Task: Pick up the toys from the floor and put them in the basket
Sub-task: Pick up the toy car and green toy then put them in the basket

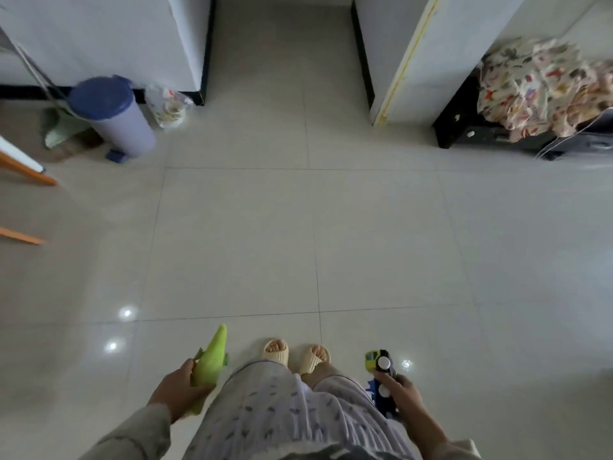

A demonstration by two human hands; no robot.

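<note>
Beside the wall, a lidded blue pedal bin, contents hidden. Left grip clasping a green plush toy; right grip clasping a blue-and-yellow toy train.

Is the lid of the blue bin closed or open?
Closed: the dark blue lid sits flat on the pedal bin, with no gap showing.

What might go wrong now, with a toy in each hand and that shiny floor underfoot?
The left hand grips the green toy only at its rear end, so it could slip out. The right hand clutches a toy vehicle with loose-looking parts that might drop. The glossy tiled floor could be slippery in open slippers. No basket is in view.
</note>
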